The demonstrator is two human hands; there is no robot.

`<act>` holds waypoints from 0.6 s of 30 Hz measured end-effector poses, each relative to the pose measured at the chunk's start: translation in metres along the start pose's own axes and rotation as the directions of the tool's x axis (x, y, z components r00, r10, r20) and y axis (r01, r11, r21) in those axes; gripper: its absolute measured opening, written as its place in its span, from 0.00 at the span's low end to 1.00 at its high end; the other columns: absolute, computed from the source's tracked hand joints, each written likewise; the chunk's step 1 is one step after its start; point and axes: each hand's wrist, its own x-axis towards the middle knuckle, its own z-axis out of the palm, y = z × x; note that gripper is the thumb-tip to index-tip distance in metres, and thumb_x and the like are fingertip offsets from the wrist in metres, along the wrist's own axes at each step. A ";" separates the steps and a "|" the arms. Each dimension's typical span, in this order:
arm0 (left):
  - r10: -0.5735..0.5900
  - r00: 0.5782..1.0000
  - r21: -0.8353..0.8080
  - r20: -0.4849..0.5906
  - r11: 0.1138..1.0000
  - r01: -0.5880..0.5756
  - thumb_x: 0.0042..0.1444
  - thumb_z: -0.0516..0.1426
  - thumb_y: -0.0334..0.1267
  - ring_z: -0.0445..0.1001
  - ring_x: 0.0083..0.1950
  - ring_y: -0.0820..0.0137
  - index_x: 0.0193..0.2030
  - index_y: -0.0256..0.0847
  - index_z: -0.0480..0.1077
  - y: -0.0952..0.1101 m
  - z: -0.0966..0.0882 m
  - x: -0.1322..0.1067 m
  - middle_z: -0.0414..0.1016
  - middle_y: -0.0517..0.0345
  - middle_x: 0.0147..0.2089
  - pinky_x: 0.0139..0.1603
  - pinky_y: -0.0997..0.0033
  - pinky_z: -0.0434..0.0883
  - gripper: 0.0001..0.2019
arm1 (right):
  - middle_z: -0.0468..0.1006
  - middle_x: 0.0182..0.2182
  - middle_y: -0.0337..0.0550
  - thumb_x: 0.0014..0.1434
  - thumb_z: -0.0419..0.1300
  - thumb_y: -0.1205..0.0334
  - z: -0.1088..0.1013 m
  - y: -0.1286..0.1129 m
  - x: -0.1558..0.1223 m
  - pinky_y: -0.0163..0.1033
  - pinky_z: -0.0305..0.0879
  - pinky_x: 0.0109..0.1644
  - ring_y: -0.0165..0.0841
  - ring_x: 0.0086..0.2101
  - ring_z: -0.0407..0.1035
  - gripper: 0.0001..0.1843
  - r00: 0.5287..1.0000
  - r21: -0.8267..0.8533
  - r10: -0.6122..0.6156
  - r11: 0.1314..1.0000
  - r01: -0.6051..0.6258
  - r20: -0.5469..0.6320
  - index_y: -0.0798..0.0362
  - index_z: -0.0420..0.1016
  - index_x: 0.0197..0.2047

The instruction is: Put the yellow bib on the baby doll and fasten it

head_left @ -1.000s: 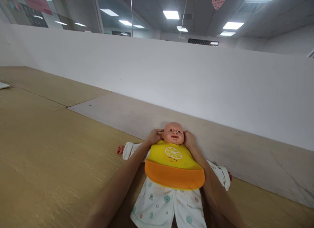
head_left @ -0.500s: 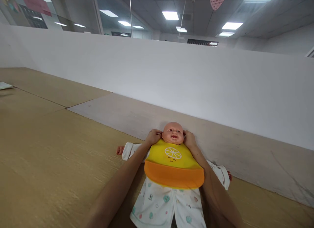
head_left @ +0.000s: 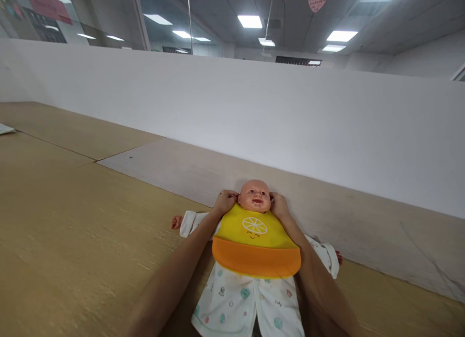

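Note:
A bald baby doll [head_left: 255, 195] lies on its back, arms spread. It wears a white printed top [head_left: 243, 298]. Over its chest lies a yellow bib [head_left: 254, 230] with a white citrus slice and an orange catch pocket [head_left: 256, 259]. My left hand [head_left: 225, 201] is closed at the bib's neck edge, on the left of the doll's head. On the other side of the neck, my right hand [head_left: 279, 205] is closed on the bib's other upper end. The fingertips of both hands and the bib's ends behind the neck are hidden.
The doll rests on a wooden tabletop [head_left: 90, 240], with a paler board [head_left: 203, 165] beyond its head. A white partition wall [head_left: 254, 104] with glass above rises behind. At the far left edge lies a white flat item [head_left: 5, 129], partly cut off.
The whole view has shifted slightly. Both hands stay at the doll's neck, with hardly any visible movement, and the bib and doll lie as before.

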 end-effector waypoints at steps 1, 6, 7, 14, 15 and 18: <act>-0.002 1.000 -0.005 -0.001 1.000 0.002 0.44 0.49 0.32 0.74 0.35 0.66 0.28 0.35 0.77 0.000 0.000 0.000 0.78 0.57 0.28 0.35 0.73 0.67 0.14 | 0.79 0.36 0.50 0.46 0.53 0.68 0.000 0.000 0.000 0.33 0.59 0.33 0.36 0.33 0.70 0.17 1.000 0.000 0.003 1.000 -0.003 0.001 0.60 0.79 0.36; -0.035 0.999 -0.024 -0.002 0.999 0.035 0.44 0.51 0.31 0.74 0.35 0.66 0.29 0.35 0.77 0.001 0.000 0.000 0.78 0.54 0.30 0.34 0.73 0.67 0.13 | 0.79 0.35 0.49 0.46 0.53 0.69 0.002 0.005 0.002 0.32 0.58 0.33 0.34 0.32 0.68 0.15 1.000 0.014 0.011 1.000 -0.011 0.018 0.59 0.78 0.35; -0.046 0.999 -0.031 0.002 0.998 0.046 0.44 0.51 0.31 0.74 0.35 0.67 0.29 0.35 0.77 0.001 -0.001 0.000 0.78 0.54 0.30 0.34 0.74 0.67 0.12 | 0.79 0.34 0.48 0.45 0.53 0.69 0.002 0.006 0.002 0.32 0.58 0.33 0.33 0.32 0.68 0.15 1.000 0.021 0.016 1.000 -0.017 0.020 0.59 0.78 0.35; -0.154 0.987 -0.116 0.051 0.980 0.159 0.42 0.54 0.35 0.72 0.29 0.69 0.32 0.33 0.76 0.005 -0.007 -0.001 0.77 0.55 0.27 0.27 0.75 0.65 0.12 | 0.77 0.32 0.43 0.45 0.54 0.69 0.005 0.019 0.008 0.30 0.59 0.33 0.29 0.30 0.67 0.19 0.996 0.141 0.083 0.986 -0.086 0.028 0.57 0.73 0.43; -0.158 0.985 -0.130 0.069 0.978 0.166 0.42 0.54 0.35 0.71 0.29 0.69 0.31 0.33 0.76 0.007 -0.008 -0.002 0.76 0.56 0.26 0.27 0.75 0.64 0.12 | 0.77 0.32 0.43 0.46 0.53 0.68 0.006 0.020 0.008 0.30 0.60 0.33 0.30 0.30 0.68 0.19 0.995 0.164 0.091 0.982 -0.095 0.031 0.57 0.73 0.43; -0.168 0.979 -0.165 0.113 0.969 0.185 0.42 0.55 0.38 0.70 0.27 0.71 0.31 0.33 0.75 0.013 -0.012 -0.009 0.74 0.58 0.24 0.27 0.75 0.64 0.12 | 0.77 0.35 0.44 0.46 0.53 0.67 0.006 0.021 0.005 0.31 0.62 0.34 0.30 0.33 0.69 0.18 0.993 0.227 0.109 0.967 -0.114 0.034 0.57 0.72 0.42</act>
